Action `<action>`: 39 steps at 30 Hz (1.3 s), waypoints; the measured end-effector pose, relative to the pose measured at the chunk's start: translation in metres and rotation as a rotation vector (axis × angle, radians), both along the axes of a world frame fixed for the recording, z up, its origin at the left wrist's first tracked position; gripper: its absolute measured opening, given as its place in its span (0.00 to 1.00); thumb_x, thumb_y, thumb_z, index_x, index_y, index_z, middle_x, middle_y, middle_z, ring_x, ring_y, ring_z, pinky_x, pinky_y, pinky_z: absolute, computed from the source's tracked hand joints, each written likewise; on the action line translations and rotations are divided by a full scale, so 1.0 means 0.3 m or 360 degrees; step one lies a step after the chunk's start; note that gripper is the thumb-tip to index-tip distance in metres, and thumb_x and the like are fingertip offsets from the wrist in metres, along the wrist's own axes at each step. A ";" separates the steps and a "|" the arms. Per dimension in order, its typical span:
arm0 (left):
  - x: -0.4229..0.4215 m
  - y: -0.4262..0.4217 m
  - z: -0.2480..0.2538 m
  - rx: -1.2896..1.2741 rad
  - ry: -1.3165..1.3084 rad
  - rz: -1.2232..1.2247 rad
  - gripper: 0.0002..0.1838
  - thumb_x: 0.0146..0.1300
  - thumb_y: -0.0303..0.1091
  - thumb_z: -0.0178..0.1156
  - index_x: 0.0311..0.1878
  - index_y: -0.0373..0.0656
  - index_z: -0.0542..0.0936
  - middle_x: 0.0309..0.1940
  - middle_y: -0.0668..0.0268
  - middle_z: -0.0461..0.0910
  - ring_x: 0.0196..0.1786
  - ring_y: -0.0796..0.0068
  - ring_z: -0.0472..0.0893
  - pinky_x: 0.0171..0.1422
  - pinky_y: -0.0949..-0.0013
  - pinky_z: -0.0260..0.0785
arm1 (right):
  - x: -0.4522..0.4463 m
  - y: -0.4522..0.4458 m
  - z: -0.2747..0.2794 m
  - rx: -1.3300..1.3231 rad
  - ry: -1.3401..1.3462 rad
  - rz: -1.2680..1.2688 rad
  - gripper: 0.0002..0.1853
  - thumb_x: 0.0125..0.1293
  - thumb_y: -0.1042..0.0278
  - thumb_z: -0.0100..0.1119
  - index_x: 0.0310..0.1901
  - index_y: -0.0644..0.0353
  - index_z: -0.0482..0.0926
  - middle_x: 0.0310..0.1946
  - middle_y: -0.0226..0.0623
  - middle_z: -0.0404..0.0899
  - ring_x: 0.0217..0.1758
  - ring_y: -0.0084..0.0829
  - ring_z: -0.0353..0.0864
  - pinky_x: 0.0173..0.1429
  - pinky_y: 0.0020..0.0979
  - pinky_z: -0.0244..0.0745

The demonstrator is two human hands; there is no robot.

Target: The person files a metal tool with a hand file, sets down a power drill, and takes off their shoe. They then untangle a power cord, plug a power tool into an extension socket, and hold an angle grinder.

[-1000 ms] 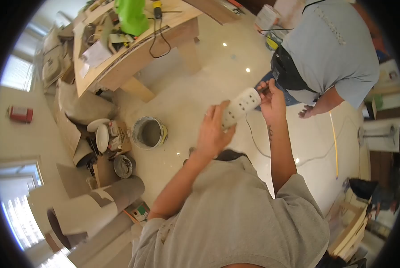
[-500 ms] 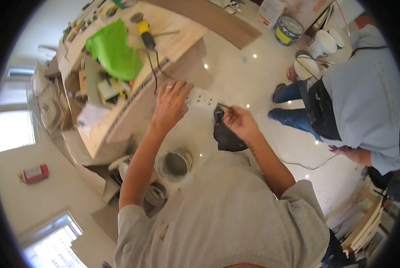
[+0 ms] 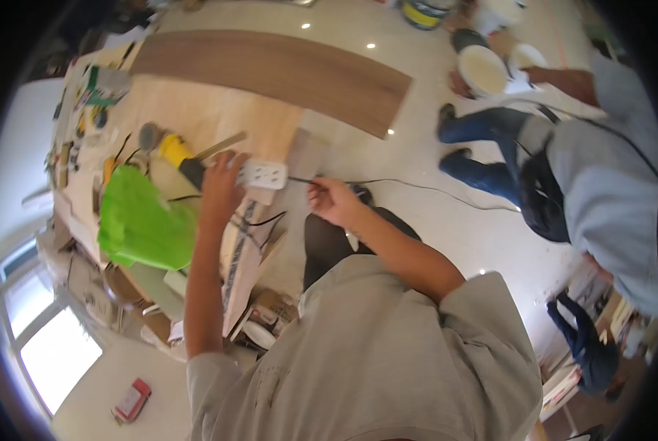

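My left hand [image 3: 224,176] is closed around one end of a white power strip [image 3: 268,175], whose sockets face up. The strip is over the edge of a wooden workbench [image 3: 270,121]. My right hand [image 3: 332,201] pinches the dark power cord [image 3: 301,180] just where it leaves the strip's other end. Beyond my left hand lies a yellow and black power tool [image 3: 176,152], apparently an angle grinder. A crumpled bright green sheet [image 3: 141,228] lies on the bench left of my left forearm.
A long brown board [image 3: 285,70] lies across the bench's far side and overhangs it. To the right, a co-worker in a grey top [image 3: 608,169] bends beside a white bucket [image 3: 483,71]. The cord [image 3: 417,187] trails over the floor. Another person [image 3: 593,356] is at lower right.
My view has turned toward the bench. Both hands have carried the power strip from over the floor to the bench edge, still holding strip and cord. The co-worker's hand is now at the buckets.
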State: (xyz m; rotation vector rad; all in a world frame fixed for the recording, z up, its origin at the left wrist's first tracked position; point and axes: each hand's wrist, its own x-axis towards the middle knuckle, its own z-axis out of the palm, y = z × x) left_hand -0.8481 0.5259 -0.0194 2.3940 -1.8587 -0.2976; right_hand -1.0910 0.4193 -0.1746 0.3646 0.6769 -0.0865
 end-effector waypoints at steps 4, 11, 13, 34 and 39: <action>0.111 0.015 -0.112 -0.0003 0.0033 -0.0025 0.36 0.46 0.20 0.66 0.64 0.45 0.78 0.62 0.54 0.76 0.66 0.47 0.76 0.64 0.49 0.72 | 0.074 0.006 -0.033 0.0003 0.0100 0.0107 0.10 0.74 0.69 0.59 0.35 0.65 0.78 0.28 0.38 0.79 0.27 0.32 0.76 0.32 0.33 0.73; 0.142 0.047 -0.152 -0.0018 0.0018 0.0042 0.35 0.50 0.19 0.65 0.66 0.47 0.77 0.64 0.54 0.75 0.69 0.49 0.75 0.68 0.50 0.68 | 0.065 -0.088 0.167 -0.0569 0.0441 0.0877 0.14 0.77 0.61 0.60 0.33 0.59 0.78 0.23 0.33 0.79 0.20 0.23 0.72 0.24 0.26 0.63; 0.137 0.046 -0.152 -0.0028 0.0001 0.0076 0.35 0.52 0.18 0.64 0.67 0.47 0.76 0.66 0.54 0.75 0.71 0.48 0.73 0.72 0.48 0.65 | 0.101 -0.119 0.282 -0.1112 0.0556 0.1159 0.16 0.77 0.58 0.61 0.32 0.58 0.78 0.20 0.31 0.77 0.17 0.20 0.69 0.21 0.24 0.60; -0.042 0.357 0.023 -0.0663 0.1008 0.0881 0.13 0.58 0.19 0.64 0.48 0.36 0.85 0.53 0.52 0.83 0.58 0.48 0.81 0.64 0.50 0.73 | 1.195 0.275 0.342 -0.3653 0.0679 0.1817 0.39 0.58 0.52 0.75 0.62 0.65 0.65 0.54 0.55 0.75 0.57 0.57 0.81 0.61 0.54 0.78; 0.114 0.408 0.110 -0.0801 0.0924 0.1274 0.29 0.65 0.20 0.61 0.71 0.43 0.77 0.63 0.49 0.80 0.66 0.45 0.79 0.69 0.53 0.74 | 1.161 0.220 0.393 -0.3352 0.0603 0.1561 0.34 0.56 0.57 0.72 0.59 0.67 0.69 0.51 0.57 0.78 0.58 0.55 0.82 0.60 0.51 0.77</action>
